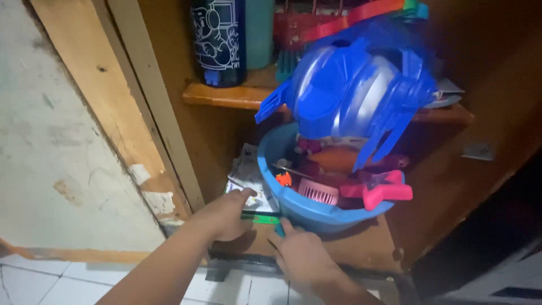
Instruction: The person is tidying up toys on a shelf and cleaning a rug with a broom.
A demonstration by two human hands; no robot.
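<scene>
The green stick-like object [258, 218] lies low on the wooden cabinet floor [350, 245], just in front of the blue basin [270, 161] and between our two hands. Our left hand [226, 216] curls over its left end, thumb up against the papers, fingers bent around it — we cannot tell how firmly it is pinched. Our right hand [302, 255] rests just beside, its forefinger stretched up to touch the basin's base near the stick's right end; whether it grips anything we cannot tell. Below our wrists runs a dark cabinet edge over white floor tiles [51, 285]. Behind the left hand, a printed paper sheet [245, 172] leans against the basin. The basin is heaped with toys — a pink round grille piece [318, 192], a pink plastic part [379, 192] poking over the rim, and a big blue plastic helmet-like toy [353, 90] on top. Farther back, a wooden shelf [231, 95] carries a dark printed bottle [218, 42] and a teal container [260, 31].
</scene>
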